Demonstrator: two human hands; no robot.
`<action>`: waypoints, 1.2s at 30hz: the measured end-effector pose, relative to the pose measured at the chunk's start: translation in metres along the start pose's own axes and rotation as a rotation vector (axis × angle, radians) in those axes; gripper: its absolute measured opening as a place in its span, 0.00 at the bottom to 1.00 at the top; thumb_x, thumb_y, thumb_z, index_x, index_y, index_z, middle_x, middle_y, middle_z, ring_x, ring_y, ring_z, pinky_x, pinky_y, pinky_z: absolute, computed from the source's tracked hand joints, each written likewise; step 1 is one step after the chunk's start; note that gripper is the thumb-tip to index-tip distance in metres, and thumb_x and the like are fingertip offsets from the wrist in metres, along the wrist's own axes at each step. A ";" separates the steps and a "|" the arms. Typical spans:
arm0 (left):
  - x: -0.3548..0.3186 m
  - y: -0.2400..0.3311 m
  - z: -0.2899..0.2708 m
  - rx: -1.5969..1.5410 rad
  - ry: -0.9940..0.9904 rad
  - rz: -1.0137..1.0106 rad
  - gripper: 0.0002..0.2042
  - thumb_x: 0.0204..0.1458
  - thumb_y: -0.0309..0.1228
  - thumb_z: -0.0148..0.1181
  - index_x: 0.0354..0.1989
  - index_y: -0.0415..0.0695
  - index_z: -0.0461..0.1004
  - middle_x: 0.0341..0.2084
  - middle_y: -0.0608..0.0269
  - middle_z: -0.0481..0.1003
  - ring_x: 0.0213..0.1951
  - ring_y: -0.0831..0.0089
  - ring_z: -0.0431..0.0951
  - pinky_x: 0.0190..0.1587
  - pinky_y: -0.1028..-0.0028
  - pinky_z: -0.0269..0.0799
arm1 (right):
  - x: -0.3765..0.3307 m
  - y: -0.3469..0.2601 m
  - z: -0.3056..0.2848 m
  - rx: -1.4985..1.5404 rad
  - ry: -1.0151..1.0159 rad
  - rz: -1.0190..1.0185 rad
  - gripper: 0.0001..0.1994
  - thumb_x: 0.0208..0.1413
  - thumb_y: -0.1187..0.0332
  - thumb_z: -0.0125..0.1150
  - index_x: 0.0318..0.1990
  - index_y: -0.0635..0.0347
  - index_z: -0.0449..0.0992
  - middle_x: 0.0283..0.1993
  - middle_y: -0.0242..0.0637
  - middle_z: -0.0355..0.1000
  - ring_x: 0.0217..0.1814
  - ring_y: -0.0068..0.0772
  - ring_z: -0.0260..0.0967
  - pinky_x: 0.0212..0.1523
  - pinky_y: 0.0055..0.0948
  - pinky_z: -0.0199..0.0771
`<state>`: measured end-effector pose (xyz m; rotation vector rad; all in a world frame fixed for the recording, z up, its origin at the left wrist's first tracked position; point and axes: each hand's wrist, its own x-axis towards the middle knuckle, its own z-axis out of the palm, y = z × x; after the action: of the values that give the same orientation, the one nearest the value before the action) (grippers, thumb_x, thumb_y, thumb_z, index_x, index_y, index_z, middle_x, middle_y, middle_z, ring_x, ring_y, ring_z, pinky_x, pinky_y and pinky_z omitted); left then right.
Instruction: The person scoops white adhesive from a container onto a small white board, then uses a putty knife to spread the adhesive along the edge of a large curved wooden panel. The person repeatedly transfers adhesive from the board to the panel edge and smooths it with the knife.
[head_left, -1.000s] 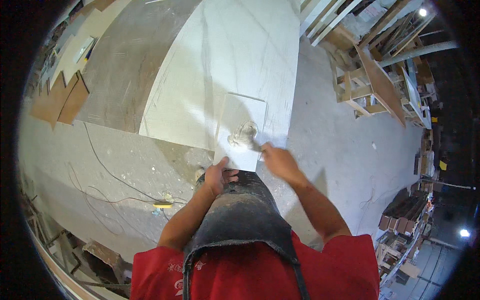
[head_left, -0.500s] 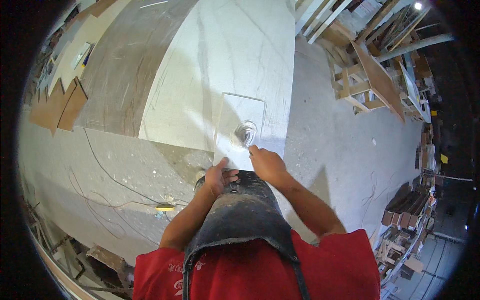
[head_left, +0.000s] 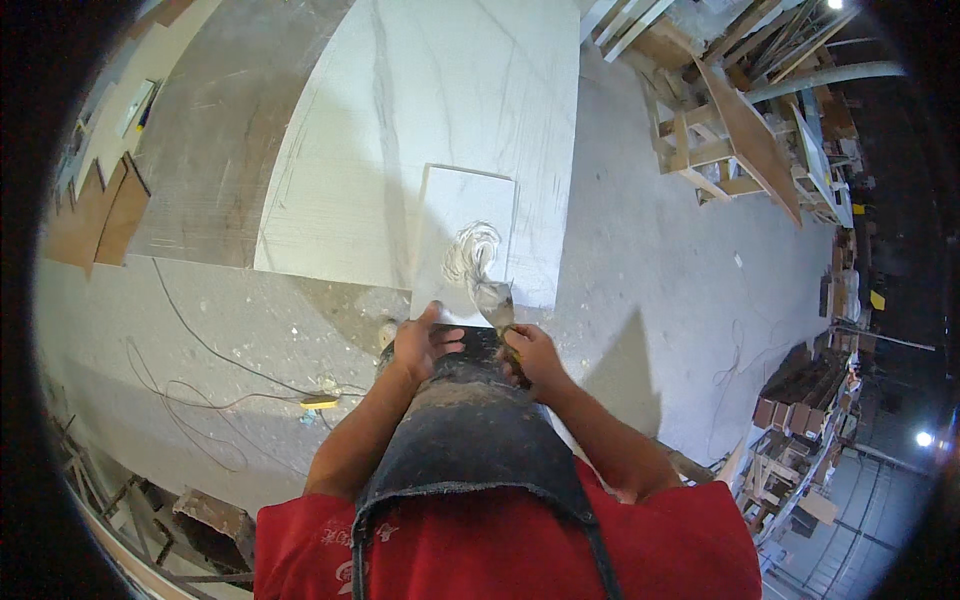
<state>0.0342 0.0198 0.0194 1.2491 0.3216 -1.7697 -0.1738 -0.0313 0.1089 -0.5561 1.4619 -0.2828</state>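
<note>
A small white board (head_left: 462,190) lies on the near end of a large white panel (head_left: 450,120), its near edge close to my dark apron. White paste (head_left: 470,250) is spread in swirls on the small board. My right hand (head_left: 535,357) is closed round the handle of a putty knife (head_left: 497,303). The blade tilts over the board's near right corner with paste on it, and the fingers mostly hide the handle. At the near left corner my left hand (head_left: 415,345) grips the board, thumb on top and the other fingers bent below the near edge.
A brown-grey sheet (head_left: 220,130) lies left of the large panel, with cut brown boards (head_left: 105,215) beyond it. Cables trail over the concrete floor by a yellow object (head_left: 319,403). Wooden frames (head_left: 715,150) stand at the far right; stacked timber (head_left: 800,410) lies at right.
My right hand has drawn the putty knife back toward me, from the paste's middle to the near edge. The paste is now smeared out longer. The view has shifted slightly.
</note>
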 end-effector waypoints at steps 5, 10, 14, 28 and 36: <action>0.003 0.000 -0.005 0.049 0.023 0.026 0.22 0.64 0.42 0.57 0.50 0.31 0.69 0.37 0.48 0.76 0.31 0.55 0.82 0.32 0.58 0.84 | 0.045 -0.029 0.048 0.190 0.101 -0.163 0.13 0.65 0.61 0.57 0.49 0.62 0.70 0.31 0.39 0.73 0.17 0.28 0.65 0.15 0.30 0.65; 0.011 -0.003 -0.009 0.030 0.055 0.041 0.23 0.63 0.42 0.59 0.52 0.30 0.68 0.37 0.48 0.77 0.31 0.56 0.83 0.31 0.57 0.84 | 0.051 -0.086 0.018 -0.234 0.058 -0.257 0.13 0.64 0.64 0.57 0.51 0.60 0.72 0.29 0.38 0.74 0.16 0.27 0.65 0.16 0.27 0.64; 0.011 -0.001 -0.006 -0.001 -0.010 0.007 0.22 0.63 0.42 0.59 0.51 0.31 0.69 0.38 0.48 0.77 0.32 0.58 0.83 0.32 0.59 0.84 | 0.002 0.016 -0.021 -0.280 0.056 -0.037 0.14 0.63 0.65 0.59 0.53 0.57 0.71 0.27 0.36 0.74 0.15 0.26 0.65 0.12 0.28 0.60; 0.007 -0.002 -0.005 -0.047 -0.063 0.014 0.20 0.66 0.42 0.54 0.54 0.35 0.69 0.42 0.47 0.78 0.39 0.56 0.84 0.38 0.59 0.85 | 0.051 -0.059 0.019 -1.097 0.259 -0.726 0.17 0.58 0.65 0.62 0.54 0.56 0.77 0.43 0.47 0.78 0.48 0.48 0.76 0.51 0.41 0.75; 0.019 -0.011 -0.012 -0.151 -0.147 0.047 0.19 0.65 0.37 0.56 0.54 0.32 0.67 0.42 0.44 0.78 0.37 0.52 0.84 0.37 0.60 0.86 | 0.027 -0.109 0.030 -1.456 0.208 -0.785 0.14 0.55 0.67 0.56 0.48 0.52 0.81 0.37 0.51 0.79 0.41 0.57 0.76 0.44 0.52 0.74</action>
<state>0.0316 0.0235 -0.0053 1.0067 0.3319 -1.7516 -0.1249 -0.1315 0.1431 -2.3363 1.3969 0.1997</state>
